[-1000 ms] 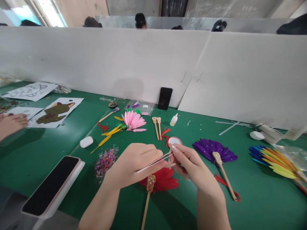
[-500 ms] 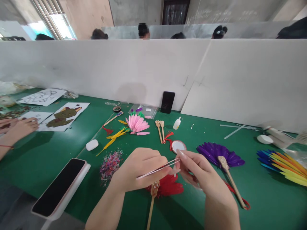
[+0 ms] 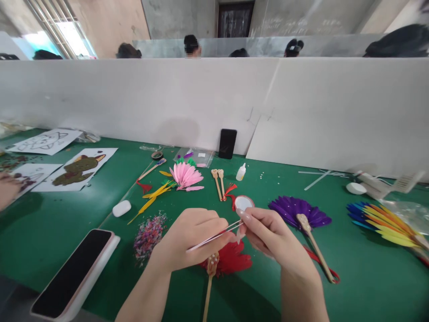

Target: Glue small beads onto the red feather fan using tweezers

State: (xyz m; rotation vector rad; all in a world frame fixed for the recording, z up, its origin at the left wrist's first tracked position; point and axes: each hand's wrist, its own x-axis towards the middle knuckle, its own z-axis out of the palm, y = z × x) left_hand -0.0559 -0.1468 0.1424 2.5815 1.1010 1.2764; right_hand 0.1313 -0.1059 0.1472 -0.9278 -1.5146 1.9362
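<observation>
My left hand (image 3: 192, 237) is closed around a slim pair of tweezers (image 3: 214, 236), whose tips point right. At those tips the thumb and fingers of my right hand (image 3: 268, 232) are pinched together; what lies between them is too small to make out. Beneath both hands a red feather fan (image 3: 236, 260) lies on the table, partly covered by them. Its wooden handle (image 3: 208, 290) points toward me, with small white beads on the carved head. Just beyond my right fingertips is a round white dish (image 3: 244, 202) with a reddish rim.
On the green table (image 3: 254, 290) are a purple feather fan (image 3: 300, 211), multicoloured feathers (image 3: 382, 223), pink feathers (image 3: 186, 174), yellow feathers (image 3: 154, 197), a glue bottle (image 3: 241, 172), colourful bits (image 3: 149, 237) and a phone (image 3: 73, 273). A white partition (image 3: 134, 98) stands behind. A co-worker's hand (image 3: 8, 190) is at left.
The view has turned slightly right, so everything sits further left. Both my hands keep nearly the same pose at the tweezers. The co-worker's hand is now partly out of frame.
</observation>
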